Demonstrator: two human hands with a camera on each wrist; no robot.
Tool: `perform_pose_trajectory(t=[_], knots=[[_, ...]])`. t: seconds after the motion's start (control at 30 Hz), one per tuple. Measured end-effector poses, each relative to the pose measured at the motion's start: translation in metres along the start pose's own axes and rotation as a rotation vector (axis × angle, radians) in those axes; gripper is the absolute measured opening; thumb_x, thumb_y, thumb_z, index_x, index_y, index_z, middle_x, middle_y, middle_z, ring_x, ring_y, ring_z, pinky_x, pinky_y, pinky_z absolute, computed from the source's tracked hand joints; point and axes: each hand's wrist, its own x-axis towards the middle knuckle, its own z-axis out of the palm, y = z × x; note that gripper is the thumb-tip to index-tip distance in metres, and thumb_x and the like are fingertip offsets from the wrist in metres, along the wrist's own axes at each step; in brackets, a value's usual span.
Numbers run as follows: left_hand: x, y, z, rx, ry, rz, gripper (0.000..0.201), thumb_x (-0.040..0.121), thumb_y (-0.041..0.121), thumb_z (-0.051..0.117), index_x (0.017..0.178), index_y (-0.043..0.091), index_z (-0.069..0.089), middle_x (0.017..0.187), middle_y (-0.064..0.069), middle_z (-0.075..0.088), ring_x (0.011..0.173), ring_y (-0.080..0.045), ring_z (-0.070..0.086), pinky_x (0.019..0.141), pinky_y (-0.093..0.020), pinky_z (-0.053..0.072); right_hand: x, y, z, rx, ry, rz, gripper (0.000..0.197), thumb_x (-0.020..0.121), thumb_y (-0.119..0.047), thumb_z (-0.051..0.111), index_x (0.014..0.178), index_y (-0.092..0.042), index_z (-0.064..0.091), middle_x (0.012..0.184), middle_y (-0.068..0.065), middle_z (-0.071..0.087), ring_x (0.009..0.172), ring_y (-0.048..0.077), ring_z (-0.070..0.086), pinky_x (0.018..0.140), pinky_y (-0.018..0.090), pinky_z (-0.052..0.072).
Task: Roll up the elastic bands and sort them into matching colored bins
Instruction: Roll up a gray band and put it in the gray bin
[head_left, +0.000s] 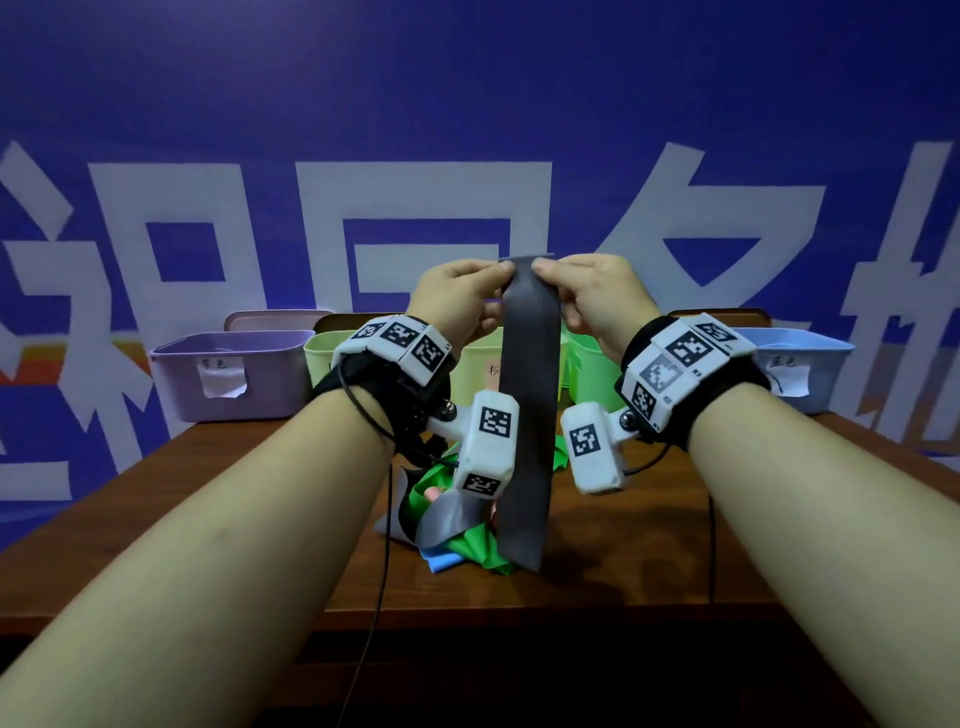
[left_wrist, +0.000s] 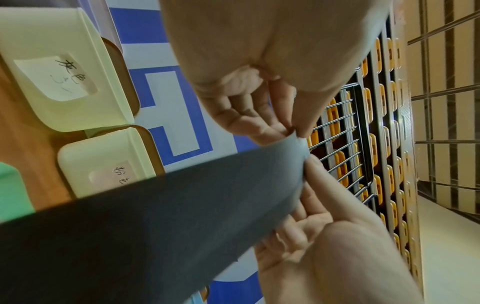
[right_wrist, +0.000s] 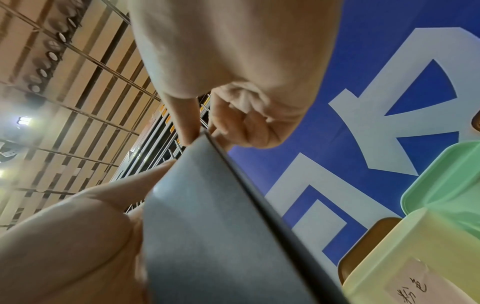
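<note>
head: even, dim indoor light, soft shadow under forearms, wide-angle bending at 3 and 9 o'clock | left wrist: motion-blurred grey band (left_wrist: 161, 216), near skin out of focus | right wrist: ceiling lamp (right_wrist: 24, 121) glare at 9 o'clock, hazy, soft foreground

A brown wooden desk (head_left: 649, 561) stands against a blue wall banner (head_left: 467, 104) printed with large white characters. Behind and above it, the wrist views show a metal wire rack (left_wrist: 345, 144) holding yellow items, a slatted ceiling (right_wrist: 78, 102) and a bright lamp (right_wrist: 23, 121).
</note>
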Motion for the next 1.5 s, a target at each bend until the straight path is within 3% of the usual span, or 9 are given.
perform_pose_trajectory(t=[0.17,0.37,0.5,0.67,0.83,0.9,1.07,1.27,1.5], knots=[[-0.001,-0.020,-0.002,0.165,-0.236,-0.237,0.049,0.091,0.048,0.057,0.117,0.008,0.063,0.114,-0.012,0.068,0.098,-0.025,0.064,0.091,-0.037,0.050,0.008,-0.003,-0.001,0.005,0.124,-0.001,0.026,0.094,-0.022,0.058,0.069,-0.015,0.057,0.056,0.003,0.051,0.040,0.013,0.047,0.043,0.023,0.038],[-0.001,-0.079,-0.017,0.327,-0.391,-0.433,0.004,0.091,0.017,0.062,0.091,0.017,0.066,0.077,0.002,0.070,0.071,-0.014,0.063,0.074,-0.028,0.048,0.025,0.014,-0.014,0.003,0.411,0.038,0.024,0.090,-0.029,0.055,0.069,-0.016,0.055,0.075,0.008,0.060,0.069,0.024,0.063,0.061,0.040,0.058],[0.001,-0.106,-0.024,0.456,-0.394,-0.495,0.010,0.090,0.008,0.062,0.094,0.015,0.068,0.096,-0.003,0.069,0.092,-0.021,0.060,0.086,-0.034,0.046,0.030,0.039,-0.027,-0.034,0.492,0.079,0.033,0.086,-0.029,0.055,0.058,-0.015,0.044,0.063,0.004,0.045,0.068,0.021,0.043,0.064,0.038,0.040],[0.005,-0.119,-0.027,0.421,-0.302,-0.469,0.013,0.094,0.009,0.056,0.093,0.019,0.064,0.103,-0.010,0.065,0.096,-0.027,0.060,0.080,-0.036,0.050,0.032,0.062,-0.037,-0.033,0.578,0.160,0.038,0.091,-0.020,0.054,0.057,-0.015,0.038,0.059,0.000,0.038,0.063,0.020,0.036,0.060,0.031,0.033],[0.015,-0.124,-0.041,0.440,-0.192,-0.449,0.008,0.086,0.002,0.064,0.085,0.010,0.066,0.102,-0.023,0.066,0.095,-0.037,0.063,0.095,-0.051,0.048,0.037,0.092,-0.057,-0.046,0.598,0.261,0.027,0.080,-0.025,0.058,0.059,-0.008,0.054,0.066,0.008,0.055,0.068,0.026,0.052,0.074,0.049,0.054],[0.020,-0.123,-0.048,0.469,-0.110,-0.429,0.009,0.084,0.004,0.068,0.078,0.011,0.066,0.096,-0.019,0.066,0.091,-0.031,0.061,0.096,-0.048,0.047,0.030,0.093,-0.061,-0.094,0.587,0.289,0.027,0.083,-0.022,0.058,0.064,-0.004,0.055,0.068,0.010,0.053,0.070,0.026,0.051,0.072,0.044,0.052],[0.024,-0.123,-0.053,0.558,-0.138,-0.433,0.008,0.085,0.008,0.069,0.079,0.013,0.069,0.089,-0.011,0.067,0.087,-0.026,0.061,0.087,-0.038,0.050,0.020,0.092,-0.068,-0.179,0.570,0.252,0.031,0.091,-0.015,0.056,0.062,-0.010,0.046,0.059,0.002,0.039,0.056,0.017,0.033,0.054,0.025,0.031],[0.019,-0.128,-0.048,0.665,-0.244,-0.464,0.021,0.090,0.014,0.064,0.069,0.018,0.065,0.071,-0.005,0.062,0.069,-0.021,0.054,0.071,-0.029,0.043,0.021,0.077,-0.063,-0.165,0.599,0.161,0.020,0.093,-0.016,0.054,0.095,-0.001,0.068,0.082,0.007,0.058,0.075,0.020,0.051,0.072,0.032,0.046],[0.006,-0.096,-0.031,0.694,-0.128,-0.288,0.012,0.094,0.028,0.059,0.095,0.016,0.060,0.090,-0.002,0.066,0.068,-0.009,0.059,0.052,-0.018,0.044,0.010,0.054,-0.049,-0.135,0.472,0.074,0.010,0.093,-0.015,0.058,0.086,-0.016,0.064,0.083,0.002,0.062,0.081,0.017,0.056,0.077,0.030,0.048]])
